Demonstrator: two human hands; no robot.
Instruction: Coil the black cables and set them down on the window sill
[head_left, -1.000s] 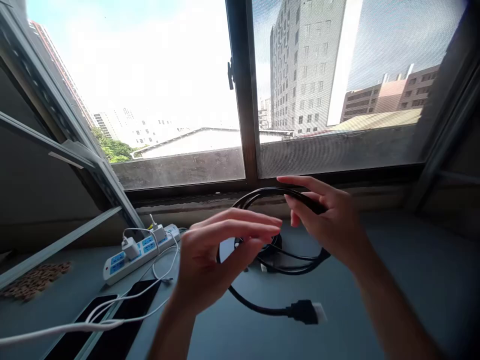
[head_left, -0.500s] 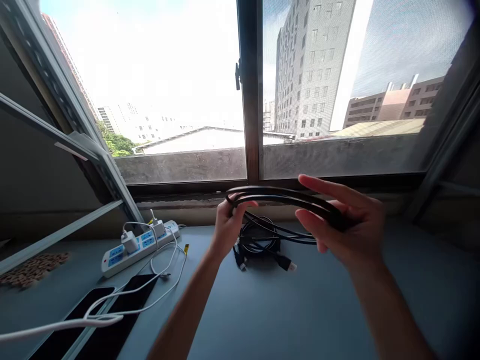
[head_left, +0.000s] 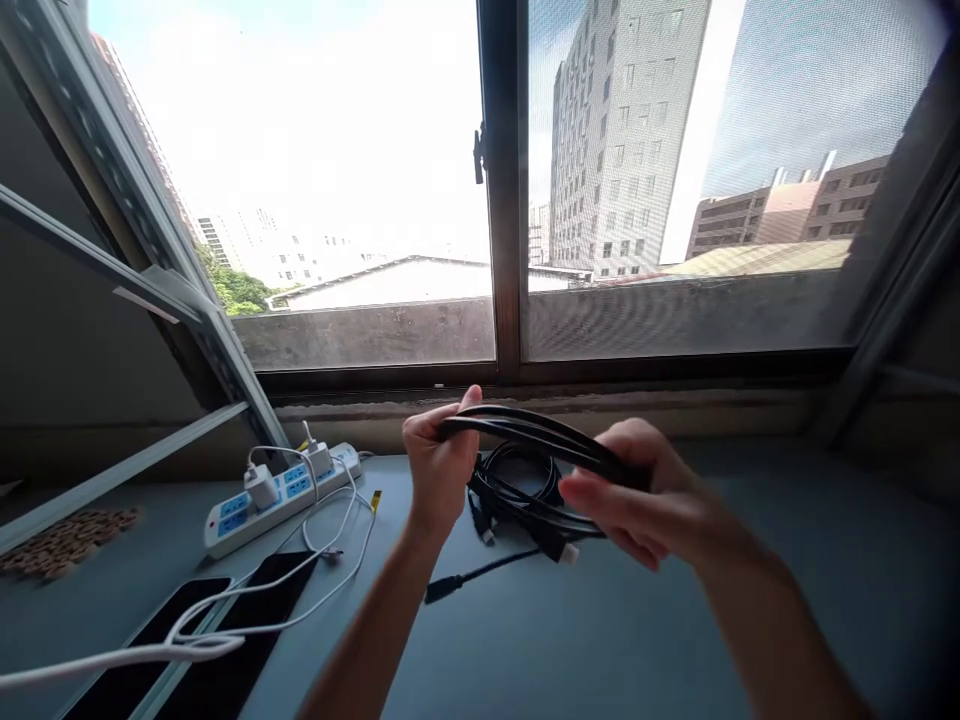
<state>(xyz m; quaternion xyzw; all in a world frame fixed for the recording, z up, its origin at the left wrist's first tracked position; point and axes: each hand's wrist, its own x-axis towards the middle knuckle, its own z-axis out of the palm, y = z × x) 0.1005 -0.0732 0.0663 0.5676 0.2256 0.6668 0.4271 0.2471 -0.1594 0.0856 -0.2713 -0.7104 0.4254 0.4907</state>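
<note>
A black cable (head_left: 540, 432) is gathered in several loops and stretched between my two hands above the blue-grey tabletop. My left hand (head_left: 442, 455) is closed around the left bend of the loops, thumb up. At the other end, my right hand (head_left: 649, 490) grips the loops between thumb and fingers. One cable end with a dark plug (head_left: 444, 589) hangs out to the left, below the hands. Behind and under them lies a coiled black cable (head_left: 517, 475) with plugs, partly hidden by the held loops. A dark connector with a pale metal tip (head_left: 562, 549) shows beside it.
To the left stands a white power strip (head_left: 281, 500) with chargers plugged in. White cables (head_left: 262, 625) trail over two dark flat panels (head_left: 225, 640). A metal frame (head_left: 225, 350) rises at the left. Brown pieces (head_left: 67, 535) lie far left. A window (head_left: 510, 250) is behind.
My right hand has moved lower and left and closed on the cable loops; its fingers were spread before. The left hand has shifted slightly left. A cable end with plug now shows below.
</note>
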